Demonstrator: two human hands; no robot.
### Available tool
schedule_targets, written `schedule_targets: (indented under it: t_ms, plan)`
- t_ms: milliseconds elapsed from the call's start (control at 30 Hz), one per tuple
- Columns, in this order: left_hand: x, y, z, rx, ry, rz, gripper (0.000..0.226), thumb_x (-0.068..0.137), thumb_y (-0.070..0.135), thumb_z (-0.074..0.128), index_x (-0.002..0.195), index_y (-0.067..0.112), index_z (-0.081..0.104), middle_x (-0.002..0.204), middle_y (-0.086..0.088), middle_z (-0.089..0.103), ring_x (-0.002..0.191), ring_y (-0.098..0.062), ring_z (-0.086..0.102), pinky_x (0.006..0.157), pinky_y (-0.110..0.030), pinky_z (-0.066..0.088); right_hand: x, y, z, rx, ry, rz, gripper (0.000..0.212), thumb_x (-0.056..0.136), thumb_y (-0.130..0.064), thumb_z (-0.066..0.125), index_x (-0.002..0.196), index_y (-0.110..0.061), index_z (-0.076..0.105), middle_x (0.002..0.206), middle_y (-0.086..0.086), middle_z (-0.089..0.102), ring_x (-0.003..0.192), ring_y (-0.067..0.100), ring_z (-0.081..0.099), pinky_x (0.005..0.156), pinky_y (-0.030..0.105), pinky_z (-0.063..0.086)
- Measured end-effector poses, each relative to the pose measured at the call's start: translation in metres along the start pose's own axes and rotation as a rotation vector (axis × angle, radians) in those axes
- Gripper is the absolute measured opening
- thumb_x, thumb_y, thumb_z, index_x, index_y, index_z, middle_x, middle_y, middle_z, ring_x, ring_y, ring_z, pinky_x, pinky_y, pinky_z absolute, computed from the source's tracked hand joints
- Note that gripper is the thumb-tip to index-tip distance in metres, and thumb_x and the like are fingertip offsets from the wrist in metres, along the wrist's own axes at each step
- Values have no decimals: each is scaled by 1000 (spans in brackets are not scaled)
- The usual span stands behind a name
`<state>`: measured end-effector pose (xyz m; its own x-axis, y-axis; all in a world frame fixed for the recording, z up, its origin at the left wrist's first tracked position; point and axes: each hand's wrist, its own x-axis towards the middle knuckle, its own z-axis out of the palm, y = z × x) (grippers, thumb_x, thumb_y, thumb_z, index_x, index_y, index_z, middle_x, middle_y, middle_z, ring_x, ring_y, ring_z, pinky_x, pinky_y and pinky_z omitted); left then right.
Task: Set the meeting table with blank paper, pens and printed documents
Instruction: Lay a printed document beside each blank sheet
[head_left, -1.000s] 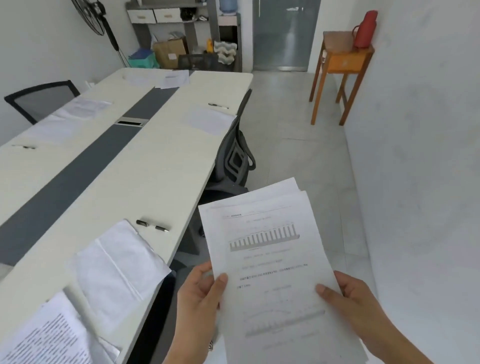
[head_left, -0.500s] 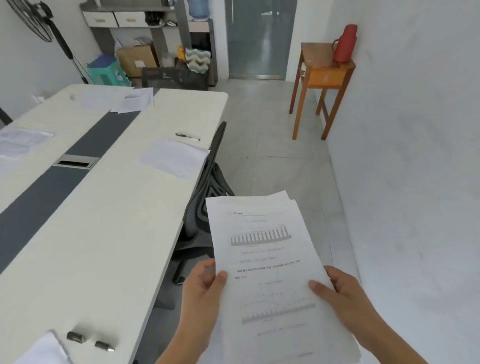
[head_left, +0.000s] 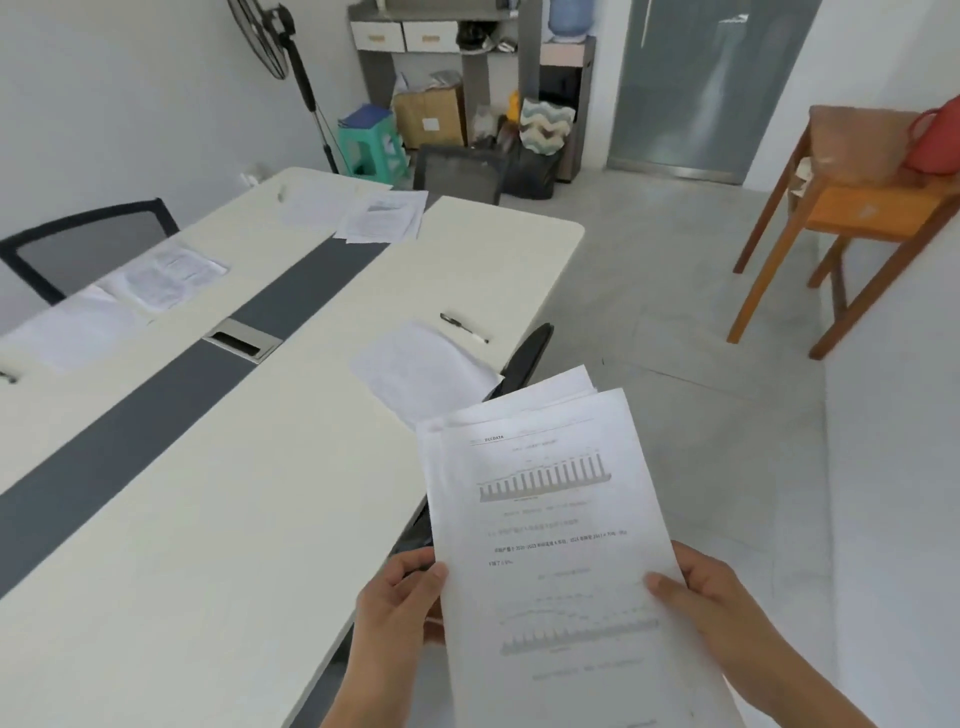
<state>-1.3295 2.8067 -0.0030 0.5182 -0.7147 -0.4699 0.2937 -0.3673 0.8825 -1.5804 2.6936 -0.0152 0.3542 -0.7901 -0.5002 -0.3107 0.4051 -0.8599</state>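
I hold a stack of printed documents (head_left: 550, 519) with bar charts in front of me, beside the table's right edge. My left hand (head_left: 400, 597) grips its left edge, thumb on top. My right hand (head_left: 711, 597) grips its right edge the same way. On the long white meeting table (head_left: 218, 509) lies a blank sheet (head_left: 421, 369) with a black pen (head_left: 464, 328) just beyond it. Printed pages (head_left: 384, 215) lie at the far end, and more printed pages (head_left: 166, 275) plus a blank sheet (head_left: 67, 332) lie along the left side.
A black office chair (head_left: 524, 358) is tucked under the table by the blank sheet; another chair (head_left: 83, 244) stands at the left, a third (head_left: 457, 171) at the far end. A wooden side table (head_left: 857, 208) stands by the right wall. Tiled floor (head_left: 675, 338) runs between.
I have walked forward along the table's right side; the near pen and papers have dropped out of view and the far blank sheet and pen are closer. Both hands keep their hold.
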Motion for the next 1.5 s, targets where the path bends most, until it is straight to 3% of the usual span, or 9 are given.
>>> schedule_targets:
  t_ms: [100, 233, 433, 533, 733, 933, 1100, 1300, 1500]
  plan:
    - [23, 20, 13, -37, 104, 1, 13, 94, 4, 54, 96, 4, 66, 66, -12, 69, 45, -18, 55, 37, -17, 39, 58, -45, -7, -58, -126, -34, 35, 99, 3, 42, 111, -16, 69, 106, 3, 76, 97, 21, 73, 88, 40, 55]
    - [38, 20, 2, -118, 304, -22, 14, 94, 1, 53, 102, 3, 64, 71, -15, 72, 54, -23, 61, 47, -29, 46, 131, -104, 14, -165, -293, -95, 42, 97, 5, 41, 114, -23, 67, 108, -4, 76, 100, 15, 71, 89, 35, 54]
    - [50, 13, -37, -186, 540, -59, 14, 94, 1, 53, 102, 4, 64, 70, -12, 73, 53, -21, 64, 42, -26, 47, 229, -159, 104, -248, -521, -133, 44, 98, -2, 44, 114, -39, 63, 110, -18, 72, 106, 6, 66, 95, 32, 49]
    - [61, 17, -55, -206, 592, -58, 14, 94, 1, 54, 102, 3, 65, 74, -15, 73, 58, -25, 64, 46, -29, 48, 264, -165, 159, -315, -619, -105, 40, 100, -5, 42, 122, -35, 57, 118, -15, 65, 111, 12, 60, 100, 36, 47]
    - [95, 34, -68, -209, 623, -43, 12, 94, 4, 55, 99, 7, 66, 77, -15, 73, 65, -25, 66, 52, -32, 49, 340, -142, 240, -581, -676, 11, 45, 92, -2, 39, 127, -24, 57, 121, 0, 66, 105, 21, 66, 93, 45, 54]
    - [108, 26, -75, -134, 619, -131, 11, 92, 5, 57, 97, 9, 66, 78, -13, 73, 64, -21, 68, 53, -31, 50, 377, -108, 276, -788, -654, 63, 43, 91, 2, 36, 126, -15, 54, 120, 4, 62, 102, 24, 59, 85, 35, 52]
    - [136, 7, -72, 35, 664, -277, 9, 92, 16, 59, 97, 20, 65, 84, -7, 72, 74, -17, 69, 65, -32, 55, 397, -103, 285, -1028, -626, -74, 46, 91, -16, 51, 136, -11, 45, 122, 6, 58, 101, 23, 58, 80, 31, 48]
    - [212, 21, -38, 401, 552, -284, 18, 94, 30, 53, 111, 27, 58, 107, 10, 61, 90, -6, 60, 75, -19, 48, 439, -125, 263, -1208, -706, -336, 47, 95, -21, 52, 141, -14, 45, 138, 8, 54, 124, 23, 54, 98, 32, 45]
    - [315, 39, 5, 904, 337, -125, 37, 98, 30, 42, 135, 24, 48, 146, 2, 38, 129, -15, 40, 101, -30, 42, 529, -163, 195, -1297, -435, -544, 45, 93, -20, 54, 137, -15, 49, 146, 4, 45, 135, 25, 38, 97, 38, 44]
